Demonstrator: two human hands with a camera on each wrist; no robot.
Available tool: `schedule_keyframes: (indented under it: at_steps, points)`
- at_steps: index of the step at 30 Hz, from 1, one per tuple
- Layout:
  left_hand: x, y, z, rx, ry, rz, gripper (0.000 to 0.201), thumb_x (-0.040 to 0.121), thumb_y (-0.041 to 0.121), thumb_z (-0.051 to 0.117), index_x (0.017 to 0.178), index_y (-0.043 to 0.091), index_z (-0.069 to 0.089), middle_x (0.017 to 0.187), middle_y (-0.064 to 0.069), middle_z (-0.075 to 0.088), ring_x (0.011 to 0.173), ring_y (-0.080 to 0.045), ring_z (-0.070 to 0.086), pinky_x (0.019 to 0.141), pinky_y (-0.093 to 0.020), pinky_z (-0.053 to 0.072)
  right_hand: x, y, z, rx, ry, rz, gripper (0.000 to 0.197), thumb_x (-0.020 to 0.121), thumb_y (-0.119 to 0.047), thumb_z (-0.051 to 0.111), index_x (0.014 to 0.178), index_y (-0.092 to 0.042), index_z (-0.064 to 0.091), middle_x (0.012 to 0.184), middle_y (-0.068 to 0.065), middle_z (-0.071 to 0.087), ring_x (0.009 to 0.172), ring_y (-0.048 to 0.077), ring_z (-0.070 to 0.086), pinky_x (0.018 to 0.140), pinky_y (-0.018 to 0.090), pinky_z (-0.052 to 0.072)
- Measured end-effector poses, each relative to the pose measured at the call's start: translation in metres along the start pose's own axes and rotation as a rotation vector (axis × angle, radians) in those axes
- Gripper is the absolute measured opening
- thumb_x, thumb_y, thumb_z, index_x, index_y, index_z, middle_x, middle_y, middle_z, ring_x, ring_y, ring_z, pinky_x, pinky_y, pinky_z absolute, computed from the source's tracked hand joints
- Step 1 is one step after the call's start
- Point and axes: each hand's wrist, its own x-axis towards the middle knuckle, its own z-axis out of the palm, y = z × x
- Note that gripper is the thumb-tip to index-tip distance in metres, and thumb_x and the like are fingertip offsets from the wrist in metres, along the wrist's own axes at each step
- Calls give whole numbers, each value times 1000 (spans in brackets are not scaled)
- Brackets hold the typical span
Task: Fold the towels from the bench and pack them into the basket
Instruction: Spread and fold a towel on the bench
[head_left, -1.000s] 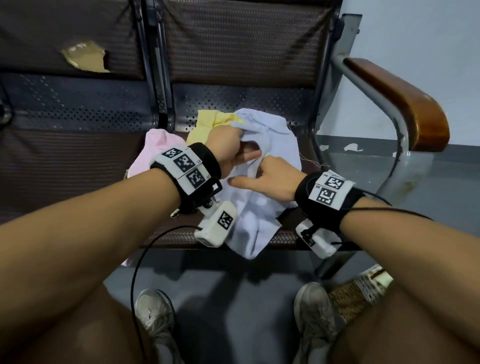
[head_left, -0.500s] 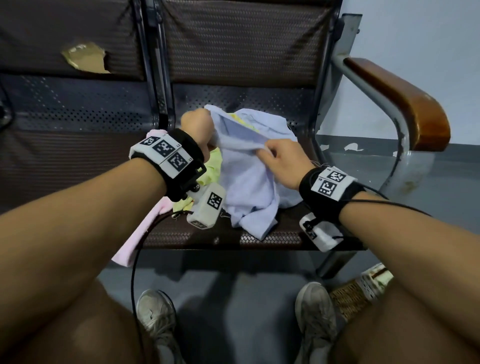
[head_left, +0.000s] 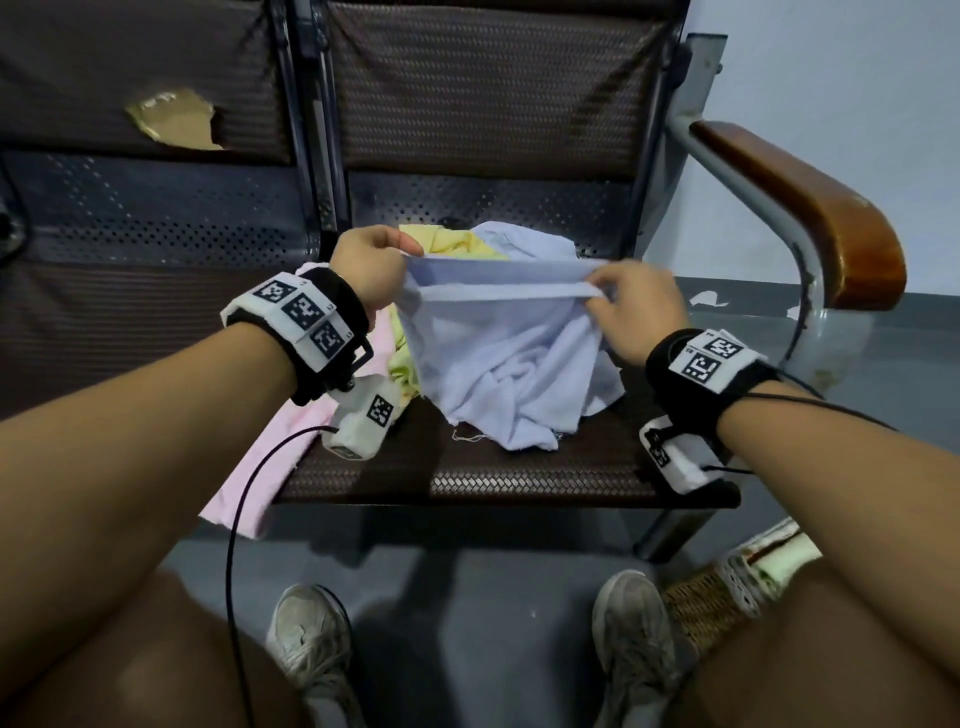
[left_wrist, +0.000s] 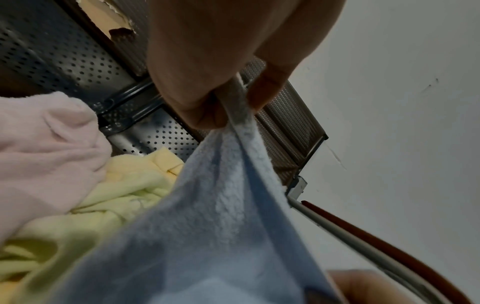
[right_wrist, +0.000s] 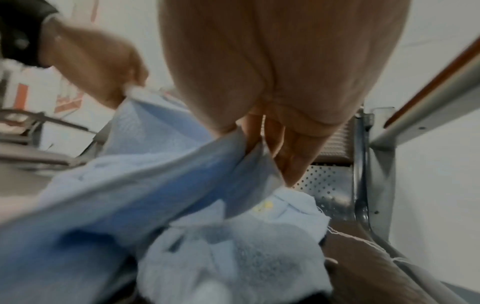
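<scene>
A dark perforated-metal bench (head_left: 509, 467) with a wooden armrest (head_left: 810, 208) fills the head view, its seat carrying a heap of towels. The light blue towel (head_left: 498, 358) is the largest of them: its upper hem is stretched level between the two hands and lifted off the seat, while the rest hangs down and lies crumpled on the seat below and between them. The left hand (head_left: 371, 270) pinches the hem's left corner between thumb and curled fingers; the right hand (head_left: 636, 306) pinches the right end the same way. A pink towel (head_left: 249, 467) drapes over the seat's front edge under the left wrist. A yellow towel (head_left: 457, 241) lies bunched behind and left of the blue one. A woven basket (head_left: 696, 608) stands on the floor by the right shoe.
</scene>
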Motion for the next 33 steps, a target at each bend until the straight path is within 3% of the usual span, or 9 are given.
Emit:
schedule_keyframes:
  at_steps: [4, 7, 11, 14, 16, 23, 27, 31, 33]
  points:
    - [6, -12, -12, 199, 148, 104, 40, 68, 2, 38, 78, 27, 68, 84, 1, 66, 75, -19, 59, 54, -21, 46, 7, 3, -10, -16, 230, -118, 17, 88, -20, 64, 101, -16, 74, 99, 9, 70, 91, 30, 62, 82, 35, 47]
    - [9, -22, -25, 269, 241, 12, 25, 77, 11, 46, 81, 27, 66, 80, 6, 63, 73, -18, 64, 57, -22, 51, 2, 9, -8, -98, -35, -97, 18, 92, -24, 60, 93, -17, 76, 85, 10, 72, 86, 33, 64, 78, 37, 51]
    - [10, -27, -23, -82, 94, -264, 22, 96, 2, 40, 92, -5, 61, 56, -11, 68, 47, -21, 68, 51, -27, 57, -6, 10, -3, -158, -281, -10, 37, 98, -33, 54, 73, -12, 72, 69, 13, 65, 76, 35, 63, 74, 42, 54]
    - [1, -18, -20, -330, 38, -289, 17, 94, -11, 46, 90, -5, 61, 76, -18, 72, 67, -27, 72, 73, -33, 62, -6, 10, 3, -129, -294, 3, 22, 93, -17, 56, 89, -15, 77, 77, 11, 67, 84, 34, 65, 77, 36, 53]
    - [-2, -12, -19, -404, 42, -250, 24, 93, -12, 44, 90, -1, 65, 75, -14, 69, 58, -19, 68, 54, -22, 58, -8, 11, 4, -132, -313, 15, 25, 89, -9, 56, 97, -17, 78, 86, 12, 71, 88, 32, 65, 76, 31, 50]
    - [-1, 2, -28, -473, -80, -250, 28, 89, 0, 49, 73, 19, 61, 55, 4, 49, 42, -7, 33, 39, -16, 25, -2, 22, 3, -11, -172, 83, 26, 92, -10, 50, 85, -19, 73, 75, 6, 63, 77, 30, 58, 69, 26, 36]
    - [-1, -6, -35, -329, 16, -235, 23, 85, 0, 57, 73, 16, 68, 57, 2, 56, 45, -7, 44, 41, -16, 35, 0, 29, 0, 71, -88, 88, 25, 94, -12, 52, 96, -16, 77, 76, 3, 63, 75, 23, 53, 72, 26, 37]
    - [0, -17, -43, -308, -39, -249, 34, 95, -9, 42, 108, 3, 71, 92, -15, 71, 69, -19, 67, 54, -19, 54, 2, 25, -2, 166, 43, 139, 43, 97, -32, 51, 68, -2, 62, 65, 24, 56, 67, 37, 54, 60, 35, 37]
    - [-1, -16, -43, -357, -39, -256, 40, 95, -12, 34, 105, 3, 70, 75, -11, 69, 53, -13, 60, 45, -17, 48, 2, 20, -2, 215, 84, 140, 45, 97, -35, 52, 67, -2, 59, 63, 23, 54, 64, 34, 51, 58, 33, 33]
